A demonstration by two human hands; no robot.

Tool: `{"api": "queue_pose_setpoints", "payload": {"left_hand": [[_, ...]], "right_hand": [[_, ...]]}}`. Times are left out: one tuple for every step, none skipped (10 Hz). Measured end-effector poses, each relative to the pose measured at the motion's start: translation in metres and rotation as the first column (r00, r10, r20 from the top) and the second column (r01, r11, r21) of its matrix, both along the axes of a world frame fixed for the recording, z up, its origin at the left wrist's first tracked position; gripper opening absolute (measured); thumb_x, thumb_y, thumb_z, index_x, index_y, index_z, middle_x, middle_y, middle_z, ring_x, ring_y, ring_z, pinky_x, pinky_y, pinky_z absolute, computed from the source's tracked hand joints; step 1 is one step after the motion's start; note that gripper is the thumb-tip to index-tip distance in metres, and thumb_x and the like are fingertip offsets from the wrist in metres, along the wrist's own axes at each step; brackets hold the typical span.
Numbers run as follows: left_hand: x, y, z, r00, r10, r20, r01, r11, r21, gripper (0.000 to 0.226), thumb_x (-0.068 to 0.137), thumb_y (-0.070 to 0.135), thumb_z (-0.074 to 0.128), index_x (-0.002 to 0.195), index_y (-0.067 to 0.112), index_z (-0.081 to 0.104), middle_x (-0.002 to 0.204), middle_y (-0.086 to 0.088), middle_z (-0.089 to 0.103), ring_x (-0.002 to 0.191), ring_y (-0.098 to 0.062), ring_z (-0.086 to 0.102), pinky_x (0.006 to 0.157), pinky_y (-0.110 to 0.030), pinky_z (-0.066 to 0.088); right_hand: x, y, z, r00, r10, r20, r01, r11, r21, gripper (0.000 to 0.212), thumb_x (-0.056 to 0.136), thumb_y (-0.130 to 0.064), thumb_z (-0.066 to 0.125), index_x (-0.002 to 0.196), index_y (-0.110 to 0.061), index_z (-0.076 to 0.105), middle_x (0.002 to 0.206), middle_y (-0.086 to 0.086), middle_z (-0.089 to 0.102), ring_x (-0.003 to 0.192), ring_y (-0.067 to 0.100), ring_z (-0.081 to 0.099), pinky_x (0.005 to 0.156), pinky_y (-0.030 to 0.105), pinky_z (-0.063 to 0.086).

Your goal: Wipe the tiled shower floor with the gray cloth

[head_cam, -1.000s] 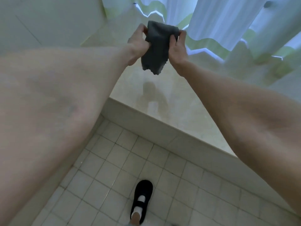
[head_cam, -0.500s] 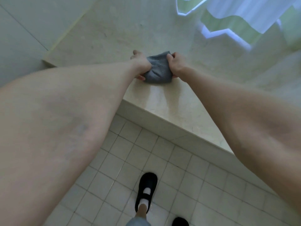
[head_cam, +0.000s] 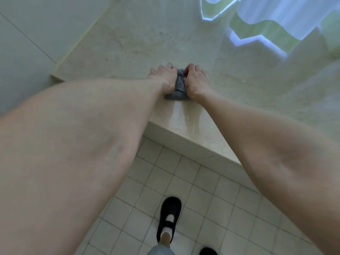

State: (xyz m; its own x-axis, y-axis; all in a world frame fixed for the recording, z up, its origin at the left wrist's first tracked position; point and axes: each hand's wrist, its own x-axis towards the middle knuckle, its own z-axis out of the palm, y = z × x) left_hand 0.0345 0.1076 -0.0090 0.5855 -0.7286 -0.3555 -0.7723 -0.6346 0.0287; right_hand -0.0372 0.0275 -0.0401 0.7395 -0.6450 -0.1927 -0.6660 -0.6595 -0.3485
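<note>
**Head view.** I see the gray cloth [head_cam: 177, 90] bunched into a narrow fold on a pale stone ledge [head_cam: 136, 43], near the ledge's front edge. The left hand [head_cam: 163, 78] and right hand [head_cam: 195, 80] rest on the cloth's two sides, close together. Their fingers stretch forward and lie flat on the ledge beyond it. I cannot make out either hand pinching the fabric, though the palms hide most of it.

I judge that both arms are held straight so that body weight bears down through the heels of the hands. That would keep the cloth tight against the stone for a push stroke.

The tiled floor [head_cam: 207, 199] lies below the ledge's front face. A black shoe [head_cam: 170, 214] is planted on it, presumably to brace the lean. A curtain [head_cam: 287, 17] hangs past the ledge's far right corner. The cloth sits on the ledge, so the tiles are not yet being wiped.
</note>
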Motion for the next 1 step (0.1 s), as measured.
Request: {"api": "queue_pose_setpoints", "payload": {"left_hand": [[0.0024,-0.0032,0.0246,0.998,0.044,-0.047,-0.042,0.999,0.028,0.050,0.089,0.023,0.055,0.135,0.009,0.043,0.138,-0.013,0.044,0.130,-0.033,0.041,0.103,-0.043,0.036]], "right_hand": [[0.0052,-0.0016,0.0260,0.999,-0.018,-0.026,0.017,1.000,-0.025,0.037,0.100,-0.025,0.035,0.133,-0.010,0.041,0.139,0.012,0.041,0.130,0.030,0.038,0.105,0.044,0.033]]}}
